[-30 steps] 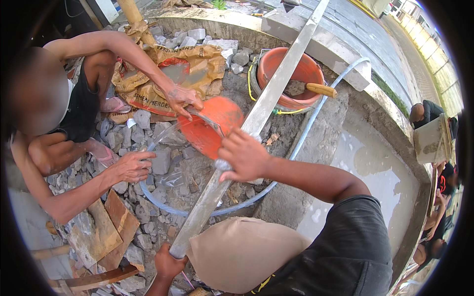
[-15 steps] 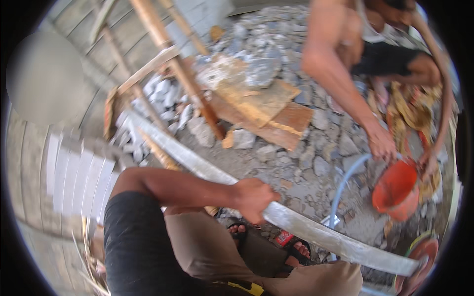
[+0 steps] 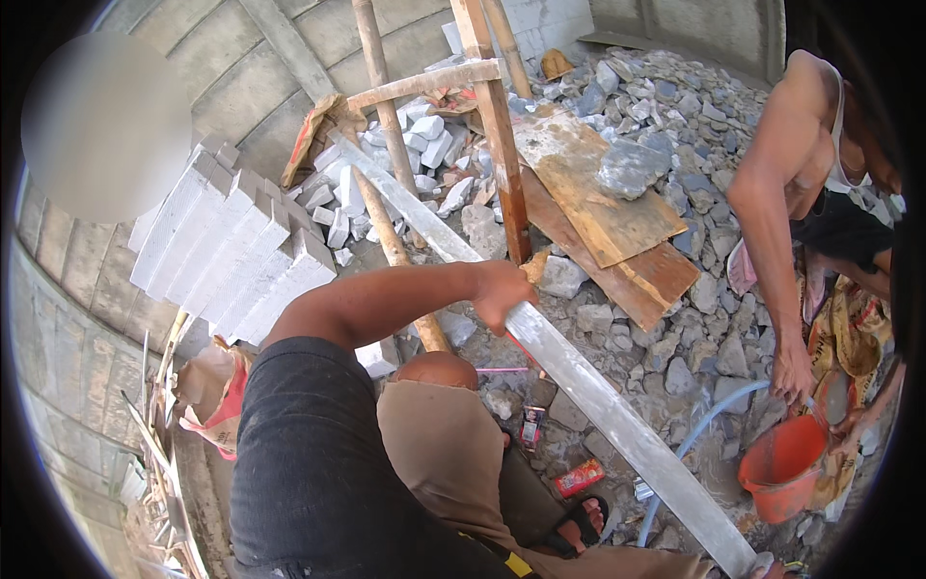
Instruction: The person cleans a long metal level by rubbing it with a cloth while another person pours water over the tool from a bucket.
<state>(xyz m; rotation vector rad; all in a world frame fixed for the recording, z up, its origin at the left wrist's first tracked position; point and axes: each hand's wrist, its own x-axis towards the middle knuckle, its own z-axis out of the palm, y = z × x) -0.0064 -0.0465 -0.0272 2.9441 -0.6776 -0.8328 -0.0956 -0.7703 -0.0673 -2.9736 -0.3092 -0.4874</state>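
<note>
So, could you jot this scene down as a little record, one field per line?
Left hand: gripping the long silvery bar
Right hand: partly visible at the bar's lower end, grip unclear
Co-worker's hand: at the blue hose, above the red bucket
Ground: rubble, with wooden boards lying on it
By the wall: stacked pale blocks

Left arm (image 3: 391, 297) bent; left grip (image 3: 505, 295) curled; right grip (image 3: 768, 567) barely showing.

Long silver-grey metal bar (image 3: 628, 429): smooth, smeared.
Round orange-red plastic bucket (image 3: 783, 473), smooth; flat brown wooden boards (image 3: 600, 224), scuffed.
</note>
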